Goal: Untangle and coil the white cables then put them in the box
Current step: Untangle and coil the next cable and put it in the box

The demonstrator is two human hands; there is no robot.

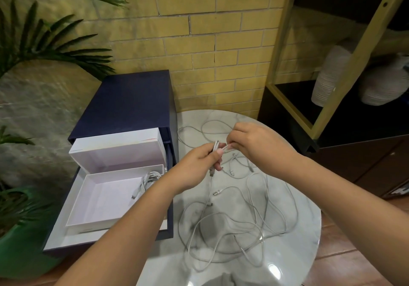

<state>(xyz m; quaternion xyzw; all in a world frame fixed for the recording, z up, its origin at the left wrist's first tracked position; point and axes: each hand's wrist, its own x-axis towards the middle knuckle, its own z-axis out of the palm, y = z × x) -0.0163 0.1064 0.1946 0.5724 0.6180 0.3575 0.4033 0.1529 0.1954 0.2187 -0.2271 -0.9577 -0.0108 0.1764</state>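
Several white cables (234, 221) lie tangled in loose loops on the round marble table (294, 248). My left hand (199, 164) grips a small folded bundle of white cable (215, 146) above the table's middle. My right hand (254, 144) pinches a strand of that same bundle just to its right. An open white box (99, 199) sits to the left in a dark blue drawer, and one coiled white cable (147, 180) lies in its far right corner.
The white box lid (117, 150) stands propped behind the box against a dark blue cabinet (128, 104). A green pot with a palm (13, 237) is at the far left. A yellow-framed shelf with pale vases (327, 80) stands at the right.
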